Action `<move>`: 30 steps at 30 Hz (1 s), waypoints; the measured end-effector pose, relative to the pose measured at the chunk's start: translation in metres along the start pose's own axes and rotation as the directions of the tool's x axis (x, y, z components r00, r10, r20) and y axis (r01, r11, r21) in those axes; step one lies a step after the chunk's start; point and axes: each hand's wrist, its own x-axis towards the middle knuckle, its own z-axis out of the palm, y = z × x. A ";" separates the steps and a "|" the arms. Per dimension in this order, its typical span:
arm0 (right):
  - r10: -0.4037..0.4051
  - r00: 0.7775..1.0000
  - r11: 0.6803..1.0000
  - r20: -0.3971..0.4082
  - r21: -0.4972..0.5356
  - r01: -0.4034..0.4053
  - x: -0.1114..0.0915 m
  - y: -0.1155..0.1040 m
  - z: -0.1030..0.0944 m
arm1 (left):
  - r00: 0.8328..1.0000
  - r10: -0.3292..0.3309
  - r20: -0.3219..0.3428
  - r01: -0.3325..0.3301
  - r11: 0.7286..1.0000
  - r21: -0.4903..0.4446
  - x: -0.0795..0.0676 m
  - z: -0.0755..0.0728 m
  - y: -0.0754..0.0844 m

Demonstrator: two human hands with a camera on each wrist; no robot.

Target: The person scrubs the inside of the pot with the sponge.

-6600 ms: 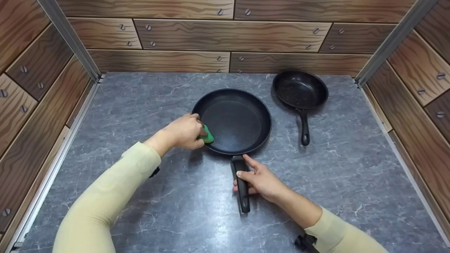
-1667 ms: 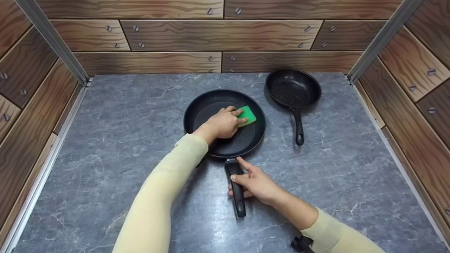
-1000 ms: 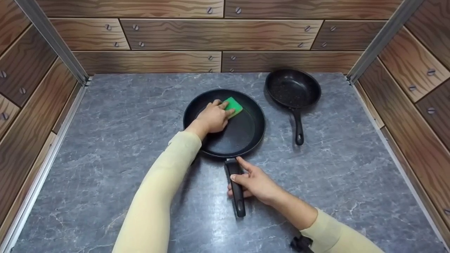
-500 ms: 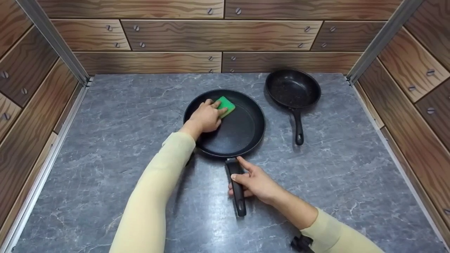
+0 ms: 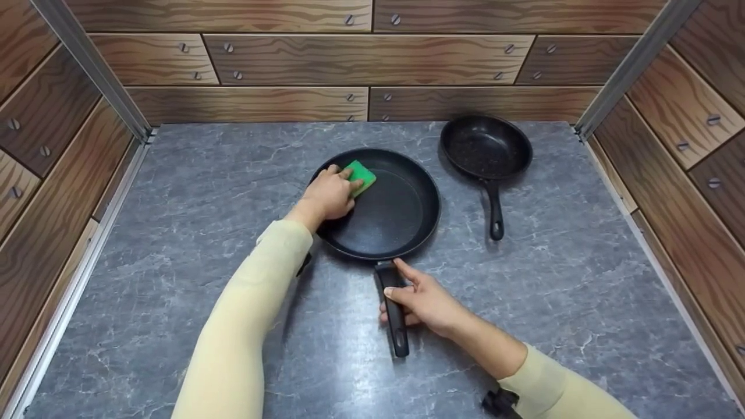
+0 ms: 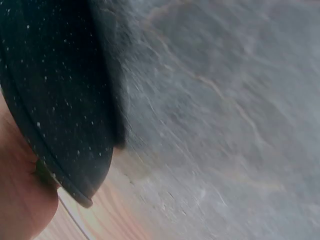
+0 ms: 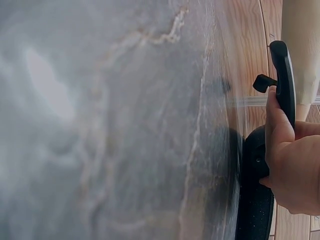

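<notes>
A large black frying pan [image 5: 390, 215] lies mid-table, its handle [image 5: 397, 326] toward the person. My left hand [image 5: 329, 195] reaches over the pan's left rim and holds a green sponge [image 5: 362, 177] against the inside, near the upper left wall. In the left wrist view the speckled outer side of the pan [image 6: 55, 90] covers most of the fingers and nearly all of the sponge. My right hand [image 5: 428, 302] grips the pan's handle, thumb on top, forefinger stretched to where handle meets pan. The right wrist view shows this hand [image 7: 295, 165] wrapped about the handle [image 7: 284, 80].
To the right and farther back, a smaller black frying pan [image 5: 486, 148] rests on the grey marbled table [image 5: 192, 192], handle toward the person. Wood-patterned walls [image 5: 291, 58] with metal corner posts [image 5: 93, 70] enclose the back and sides.
The left hand and sponge have slid leftward across the inside of the pan, from its right side to its upper left. The right hand stays on the handle; the pan hardly moves.
</notes>
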 end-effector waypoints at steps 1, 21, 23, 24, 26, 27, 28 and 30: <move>0.000 1.000 1.000 0.001 0.000 0.000 0.000 0.000 0.000 | 1.000 0.001 0.005 -0.001 1.000 0.004 -0.001 0.000 -0.001; 0.019 1.000 1.000 0.008 0.006 -0.019 0.001 0.000 -0.003 | 0.995 0.030 0.098 -0.028 0.999 -0.015 -0.020 -0.009 -0.009; 0.019 1.000 1.000 0.009 0.003 -0.019 0.001 0.000 -0.003 | 0.993 0.029 0.113 -0.026 0.999 -0.034 -0.022 -0.011 -0.009; 0.018 1.000 1.000 0.009 0.001 -0.018 0.001 0.000 -0.004 | 0.992 0.030 0.120 -0.025 0.999 -0.046 -0.022 -0.012 -0.009; 0.018 1.000 1.000 0.010 -0.003 -0.017 0.001 -0.001 -0.004 | 0.991 0.031 0.130 -0.021 0.997 -0.074 -0.024 -0.013 -0.009; 0.017 1.000 1.000 0.010 -0.005 -0.017 0.001 -0.001 -0.004 | 0.990 0.030 0.134 -0.018 0.996 -0.090 -0.025 -0.014 -0.009; 0.017 1.000 1.000 0.011 -0.006 -0.017 0.001 -0.001 -0.004 | 0.990 0.031 0.136 -0.017 0.994 -0.104 -0.026 -0.014 -0.009; 0.018 1.000 1.000 0.011 -0.009 -0.018 0.000 -0.001 -0.004 | 0.990 0.032 0.140 -0.013 0.991 -0.135 -0.028 -0.015 -0.009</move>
